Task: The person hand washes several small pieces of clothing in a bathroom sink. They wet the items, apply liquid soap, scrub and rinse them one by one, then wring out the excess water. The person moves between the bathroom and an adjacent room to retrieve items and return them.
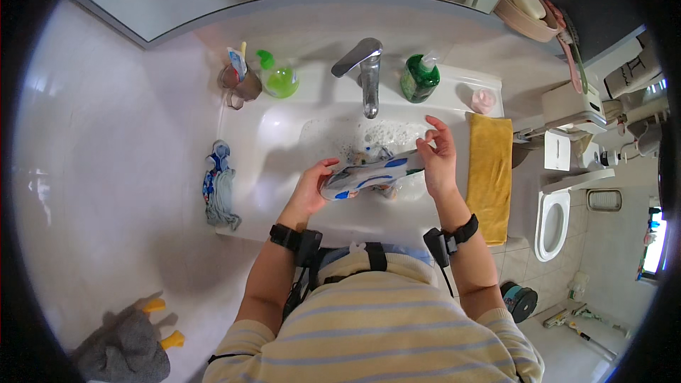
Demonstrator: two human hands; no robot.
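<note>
Over a white washbasin (250, 170), a wet white sock-like cloth (372, 176) with blue patches is stretched between my two hands. My left hand (311, 186) holds its rounded end, the fingers partly behind the fabric. At the other end, my right hand (439, 162) pinches the cloth between thumb and fingers, with some fingers raised. Foam (391, 130) and more wet fabric (380, 153) lie in the basin beneath and behind the cloth. The chrome faucet (371, 82) stands beyond it; whether water runs is unclear.
Twisted wet cloths (219, 186) lie on the basin's left rim; a yellow towel (489, 181) covers its right side. Along the back stand a cup (242, 84) with a toothpaste tube, a green-topped pump bottle (281, 81), a dark green pump bottle (419, 81) and a small pink item (483, 101).
</note>
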